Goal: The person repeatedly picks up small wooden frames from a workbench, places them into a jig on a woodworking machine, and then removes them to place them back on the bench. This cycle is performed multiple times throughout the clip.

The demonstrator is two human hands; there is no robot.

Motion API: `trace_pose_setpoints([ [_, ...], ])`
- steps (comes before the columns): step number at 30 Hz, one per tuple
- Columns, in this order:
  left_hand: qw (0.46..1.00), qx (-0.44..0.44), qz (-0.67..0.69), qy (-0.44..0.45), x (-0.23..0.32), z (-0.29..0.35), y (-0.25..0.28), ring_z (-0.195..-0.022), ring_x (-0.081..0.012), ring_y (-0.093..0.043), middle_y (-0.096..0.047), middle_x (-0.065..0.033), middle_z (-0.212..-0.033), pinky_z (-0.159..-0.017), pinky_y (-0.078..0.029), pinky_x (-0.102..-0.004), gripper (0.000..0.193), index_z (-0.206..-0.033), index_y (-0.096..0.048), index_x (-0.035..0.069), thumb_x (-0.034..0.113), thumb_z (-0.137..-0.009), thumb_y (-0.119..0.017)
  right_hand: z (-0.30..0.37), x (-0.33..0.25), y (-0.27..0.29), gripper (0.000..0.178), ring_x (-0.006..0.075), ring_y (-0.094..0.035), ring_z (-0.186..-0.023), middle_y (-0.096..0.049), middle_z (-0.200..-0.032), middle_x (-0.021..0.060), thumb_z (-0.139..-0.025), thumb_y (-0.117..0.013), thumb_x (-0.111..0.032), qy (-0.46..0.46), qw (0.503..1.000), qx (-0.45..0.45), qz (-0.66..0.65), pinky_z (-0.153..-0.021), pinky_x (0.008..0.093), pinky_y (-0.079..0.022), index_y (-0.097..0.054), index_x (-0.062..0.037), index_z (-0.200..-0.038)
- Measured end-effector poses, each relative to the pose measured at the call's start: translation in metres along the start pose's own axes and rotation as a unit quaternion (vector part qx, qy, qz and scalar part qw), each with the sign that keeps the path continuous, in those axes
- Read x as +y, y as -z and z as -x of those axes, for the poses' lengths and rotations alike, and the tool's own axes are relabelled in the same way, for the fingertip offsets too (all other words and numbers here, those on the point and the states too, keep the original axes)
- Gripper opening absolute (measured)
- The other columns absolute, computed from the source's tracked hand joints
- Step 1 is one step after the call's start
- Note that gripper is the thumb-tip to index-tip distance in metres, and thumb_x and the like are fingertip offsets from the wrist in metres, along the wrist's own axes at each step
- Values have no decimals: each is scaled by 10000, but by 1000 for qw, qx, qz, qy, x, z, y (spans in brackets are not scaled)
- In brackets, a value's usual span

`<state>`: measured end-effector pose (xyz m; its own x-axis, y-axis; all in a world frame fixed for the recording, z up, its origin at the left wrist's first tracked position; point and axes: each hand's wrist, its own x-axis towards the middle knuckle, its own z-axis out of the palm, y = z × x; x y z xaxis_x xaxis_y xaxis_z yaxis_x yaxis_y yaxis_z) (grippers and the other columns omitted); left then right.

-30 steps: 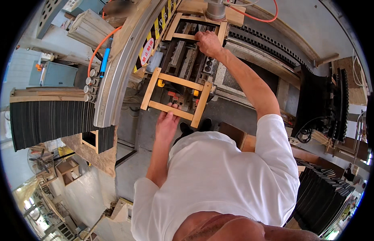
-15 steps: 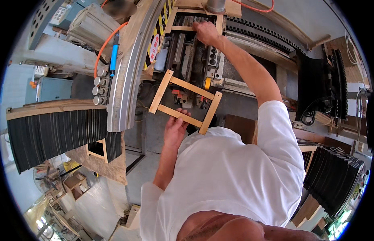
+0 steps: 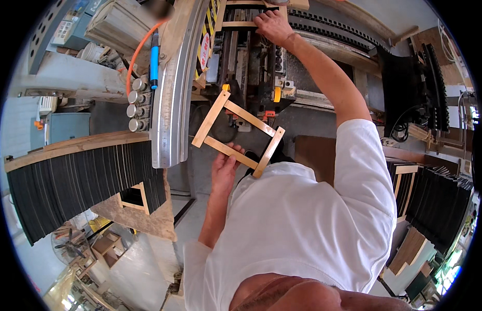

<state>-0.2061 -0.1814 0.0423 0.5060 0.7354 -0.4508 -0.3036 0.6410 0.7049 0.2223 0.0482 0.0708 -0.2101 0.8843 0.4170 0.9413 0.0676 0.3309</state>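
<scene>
In my left hand is a light wooden frame made of two longer bars joined by two rails. My fingers and thumb close on its near rail, and it hangs tilted in front of my body. My right hand reaches far forward, its fingers curled at the right end of a rail of a second wooden frame. That frame lies in the machine, below a metal cylinder at the top edge. Part of the second frame is hidden by my hand and cut off by the picture's edge.
A metal rail with round knobs and a blue tube runs along the left. Stacks of black-sided frames stand at the left and right. Yellow-capped machine parts sit just beyond the held frame.
The whole view has shifted a little, with the machine now higher in the picture. The held frame has turned slightly. Both hands keep nearly the same places on the frames.
</scene>
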Motion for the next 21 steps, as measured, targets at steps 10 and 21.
trace_pose_setpoints([
  [10, 996, 78, 6, -40, -13, 19, 9, -1200, -260, -555, -577, -107, -1266, -1011, -455, -406, 348, -1328, -465, 33, 51, -981, -496, -4, 0, 6, 364, 256, -549, -1024, -588, -1037, 95, -746, -699, -136, 54, 997, 45, 44, -850, 387, -414, -604, -87, -1093],
  [21, 984, 163, 30, -57, -56, 27, -1, -1155, -253, -577, -580, -120, -1230, -985, -479, -398, 411, -1332, -439, -18, 104, -958, -559, -4, 4, 9, 363, 257, -532, -1038, -583, -1067, 90, -739, -692, -126, 57, 998, 32, 3, -861, 382, -409, -610, -92, -1091],
])
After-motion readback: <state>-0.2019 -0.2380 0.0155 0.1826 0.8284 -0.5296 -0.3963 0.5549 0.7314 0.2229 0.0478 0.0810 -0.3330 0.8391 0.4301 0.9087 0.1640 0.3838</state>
